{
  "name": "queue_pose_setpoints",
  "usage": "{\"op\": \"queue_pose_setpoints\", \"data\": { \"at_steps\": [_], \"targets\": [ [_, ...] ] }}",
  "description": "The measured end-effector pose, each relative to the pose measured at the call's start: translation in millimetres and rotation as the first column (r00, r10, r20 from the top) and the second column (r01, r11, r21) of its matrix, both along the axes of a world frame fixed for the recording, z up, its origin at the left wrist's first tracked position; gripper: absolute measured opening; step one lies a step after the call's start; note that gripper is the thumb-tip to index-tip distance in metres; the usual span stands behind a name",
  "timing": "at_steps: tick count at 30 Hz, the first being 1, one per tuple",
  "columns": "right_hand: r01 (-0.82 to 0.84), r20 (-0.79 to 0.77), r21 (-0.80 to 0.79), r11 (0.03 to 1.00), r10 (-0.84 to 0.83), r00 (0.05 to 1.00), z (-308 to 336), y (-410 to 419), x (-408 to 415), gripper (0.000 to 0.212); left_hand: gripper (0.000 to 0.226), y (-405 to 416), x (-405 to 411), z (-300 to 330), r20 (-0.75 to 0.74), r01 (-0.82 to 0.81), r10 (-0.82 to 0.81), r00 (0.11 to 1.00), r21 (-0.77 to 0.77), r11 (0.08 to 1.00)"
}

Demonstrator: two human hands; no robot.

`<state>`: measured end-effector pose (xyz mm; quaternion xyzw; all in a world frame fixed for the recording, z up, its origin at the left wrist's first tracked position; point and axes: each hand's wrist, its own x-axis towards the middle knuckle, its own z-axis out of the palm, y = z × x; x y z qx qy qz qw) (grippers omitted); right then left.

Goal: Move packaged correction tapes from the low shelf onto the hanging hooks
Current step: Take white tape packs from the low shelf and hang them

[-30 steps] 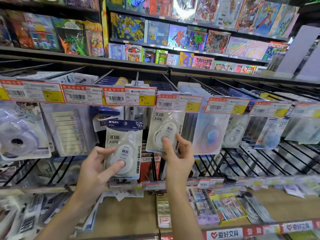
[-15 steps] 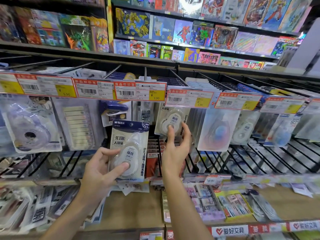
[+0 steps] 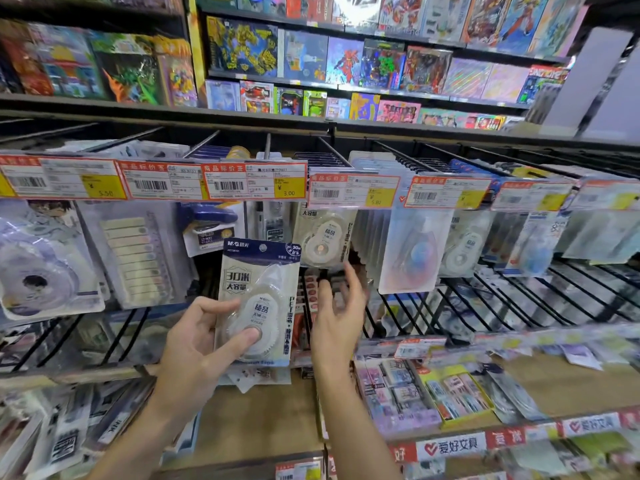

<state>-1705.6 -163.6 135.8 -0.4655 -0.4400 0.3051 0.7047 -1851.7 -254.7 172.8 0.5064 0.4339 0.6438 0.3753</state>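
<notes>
Left hand (image 3: pixel 199 344) gripping upright correction tape pack (image 3: pixel 258 303), header topmost, right hand (image 3: pixel 337 310) released.

My left hand (image 3: pixel 194 344) holds a packaged correction tape (image 3: pixel 258 303) upright while my right hand (image 3: pixel 337 317) hangs open just below the hooked pack (image 3: pixel 323 237).

Two bare forearms rise from the lower edge of the frame, uncovered to the left hand (image 3: pixel 201 344) at lower centre-left and the right hand (image 3: pixel 337 322) at centre, both ungloved, with short, unpainted nails.
</notes>
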Motion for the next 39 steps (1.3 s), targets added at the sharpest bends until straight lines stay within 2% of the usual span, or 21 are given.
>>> {"op": "queue_pose_setpoints", "data": {
  "at_steps": [3, 5, 7, 9, 12, 16, 21, 26, 32, 39],
  "targets": [
    [-0.003, 0.171, -0.046, 0.999, 0.011, 0.985, -15, -29, 18, 0.025, 0.034, 4, 7, 2, 0.006, 0.025, -0.025, 1.0, 0.034, 0.999],
    [0.05, 0.392, -0.025, 0.998, -0.036, 0.919, -25, -30, 35, 0.013, 0.032, 8, 15, 5, -0.019, 0.062, -0.061, 0.998, 0.055, 0.997],
    [0.149, 0.653, 0.086, 0.985, -0.168, 0.738, -34, -22, 51, 0.016, 0.028, 14, 23, 10, -0.033, 0.094, -0.092, 0.995, 0.07, 0.993],
    [0.215, 0.8, 0.157, 0.964, -0.252, 0.544, -40, -14, 64, 0.028, 0.03, 22, 33, 15, -0.056, 0.106, -0.101, 0.993, 0.079, 0.991],
    [0.31, 0.918, 0.101, 0.945, -0.209, 0.338, -44, -12, 76, 0.049, 0.03, 34, 48, 24, -0.107, 0.11, -0.099, 0.989, 0.096, 0.989],
    [0.327, 0.976, 0.067, 0.943, -0.13, 0.173, -55, -13, 77, 0.061, 0.027, 43, 60, 34, -0.135, 0.113, -0.096, 0.986, 0.129, 0.985],
    [0.347, 0.988, 0.056, 0.936, -0.102, 0.116, -55, -14, 76, 0.059, 0.03, 55, 65, 43, -0.149, 0.064, -0.038, 0.988, 0.176, 0.982],
    [0.337, 0.984, 0.073, 0.939, -0.123, 0.129, -53, -16, 75, 0.055, 0.027, 61, 75, 50, -0.063, 0.014, -0.002, 0.998, 0.199, 0.98],
    [0.341, 0.982, 0.072, 0.937, -0.126, 0.138, -56, -16, 74, 0.053, 0.032, 58, 84, 42, -0.042, -0.116, 0.129, 0.991, 0.234, 0.965],
    [0.347, 0.984, 0.08, 0.934, -0.129, 0.119, -57, -15, 74, 0.053, 0.03, 50, 91, 32, -0.019, -0.124, 0.131, 0.991, 0.202, 0.971]
  ]
}}
